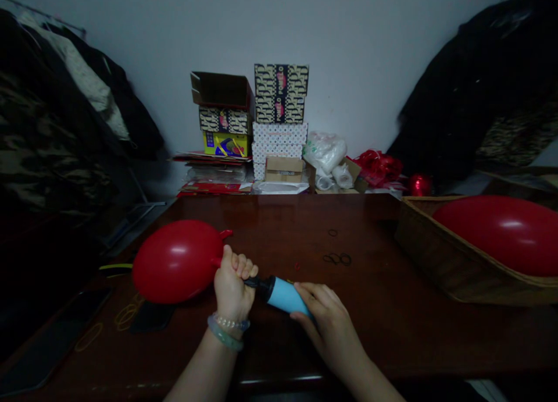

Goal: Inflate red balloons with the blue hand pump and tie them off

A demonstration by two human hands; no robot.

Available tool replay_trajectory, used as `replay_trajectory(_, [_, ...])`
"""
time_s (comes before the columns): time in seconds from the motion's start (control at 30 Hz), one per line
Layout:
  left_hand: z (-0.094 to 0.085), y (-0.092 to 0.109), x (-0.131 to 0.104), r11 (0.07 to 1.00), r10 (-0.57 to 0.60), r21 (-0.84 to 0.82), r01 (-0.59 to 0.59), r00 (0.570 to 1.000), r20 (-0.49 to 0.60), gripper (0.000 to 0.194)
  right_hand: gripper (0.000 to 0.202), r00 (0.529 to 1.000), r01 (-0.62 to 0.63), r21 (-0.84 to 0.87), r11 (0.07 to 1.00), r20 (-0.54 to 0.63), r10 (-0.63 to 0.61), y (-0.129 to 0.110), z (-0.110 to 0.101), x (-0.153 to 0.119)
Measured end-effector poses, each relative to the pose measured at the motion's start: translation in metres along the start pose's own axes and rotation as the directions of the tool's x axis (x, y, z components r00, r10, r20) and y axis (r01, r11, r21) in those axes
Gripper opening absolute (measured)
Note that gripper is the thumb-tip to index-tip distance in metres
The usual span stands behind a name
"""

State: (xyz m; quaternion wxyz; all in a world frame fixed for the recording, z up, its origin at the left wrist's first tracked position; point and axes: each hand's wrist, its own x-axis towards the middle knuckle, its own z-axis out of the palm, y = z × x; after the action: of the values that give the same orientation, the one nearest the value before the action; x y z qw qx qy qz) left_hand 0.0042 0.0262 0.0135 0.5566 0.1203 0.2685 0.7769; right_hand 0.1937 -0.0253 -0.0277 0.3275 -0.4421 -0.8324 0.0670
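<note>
Here I see the left hand (235, 280) closed on the red balloon (176, 262) by its neck, over the table (279, 221), and the right hand (326, 320) around the blue pump (288, 296), where firm pinching and straight strokes should work best

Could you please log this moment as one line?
left hand: gripping red balloon by its neck | right hand: holding blue pump | basket: at right, another balloon inside

The left hand (235, 277) hides the tip of the pump (285, 294), the right hand (325, 317) its rear; the view's edge crops the basket (436, 262)
</note>
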Motion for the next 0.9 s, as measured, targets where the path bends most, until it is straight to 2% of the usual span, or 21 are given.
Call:
replay_trajectory(0.13, [0.001, 0.003, 0.003, 0.999, 0.030, 0.013, -0.030, 1.000, -0.003, 0.047, 0.040, 1.000, 0.003, 0.029, 1.000, 0.009, -0.004, 0.007, 0.000, 0.000])
replay_trajectory(0.47, [-0.003, 0.031, 0.022, 0.992, 0.117, -0.045, -0.119, 0.992, -0.048, 0.046, 0.040, 0.999, 0.038, 0.000, 0.999, -0.012, -0.038, 0.027, -0.014, 0.003])
replay_trajectory(0.63, [0.000, 0.028, 0.020, 0.993, 0.101, -0.056, -0.104, 0.994, -0.052, 0.045, 0.038, 1.000, 0.020, -0.022, 1.000, -0.021, -0.020, 0.027, -0.015, 0.002])
replay_trajectory(0.9, [0.000, 0.013, 0.005, 0.999, 0.034, -0.035, -0.034, 0.999, -0.012, 0.048, 0.038, 1.000, 0.012, -0.017, 1.000, -0.023, -0.013, 0.005, -0.007, -0.001])
